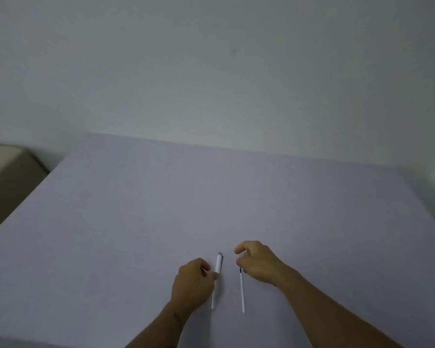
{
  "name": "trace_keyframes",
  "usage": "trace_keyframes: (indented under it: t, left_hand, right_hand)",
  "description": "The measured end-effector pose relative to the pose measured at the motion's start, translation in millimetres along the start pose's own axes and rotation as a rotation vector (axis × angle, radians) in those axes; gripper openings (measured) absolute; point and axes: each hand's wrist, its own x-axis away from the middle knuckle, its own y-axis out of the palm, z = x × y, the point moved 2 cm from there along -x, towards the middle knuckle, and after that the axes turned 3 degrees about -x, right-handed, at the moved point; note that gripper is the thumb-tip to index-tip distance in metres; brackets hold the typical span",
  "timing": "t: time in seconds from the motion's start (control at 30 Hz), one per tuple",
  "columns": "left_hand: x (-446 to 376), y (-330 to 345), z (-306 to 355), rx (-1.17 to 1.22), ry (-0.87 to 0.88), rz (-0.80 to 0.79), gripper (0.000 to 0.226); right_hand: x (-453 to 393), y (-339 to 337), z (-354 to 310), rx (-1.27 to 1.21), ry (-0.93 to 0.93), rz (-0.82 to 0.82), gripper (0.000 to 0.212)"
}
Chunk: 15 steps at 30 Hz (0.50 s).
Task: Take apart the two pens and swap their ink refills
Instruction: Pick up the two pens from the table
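Two pen parts lie on the pale lilac table (136, 209), near its front edge. The thicker white pen (219, 262) points away from me, and its lower half runs beside my left hand (192, 285). That hand pinches the pen's middle between thumb and forefinger. To the right lies a thin white stick with a dark upper end, which looks like an ink refill (242, 292). My right hand (260, 263) is curled over the stick's top end, fingertips touching it and forefinger raised. The two pieces are roughly parallel, a hand's width apart.
A grey-white wall stands behind the table's far edge. A beige piece of furniture (8, 172) sits beyond the table's left edge. The table's right corner falls away at the far right.
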Motion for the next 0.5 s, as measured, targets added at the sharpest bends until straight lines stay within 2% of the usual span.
trace_keyframes:
  t: [0.13,0.27,0.37,0.5]
  left_hand:
    - [6,20,2,-0.193,-0.051,-0.014,0.03]
    - [6,27,3,-0.254,-0.038,0.033,0.021]
    - [6,29,5,-0.192,-0.109,0.059,0.006]
    - [7,24,9,0.03,-0.121,0.093,0.013]
  right_hand:
    - [-8,3,13,0.042,0.022,-0.067,0.036]
    - [-11,6,16,0.047,0.01,-0.106,0.038]
    - [-14,6,20,0.048,0.014,-0.134,0.04]
    - [-16,9,15,-0.103,0.075,-0.093,0.034]
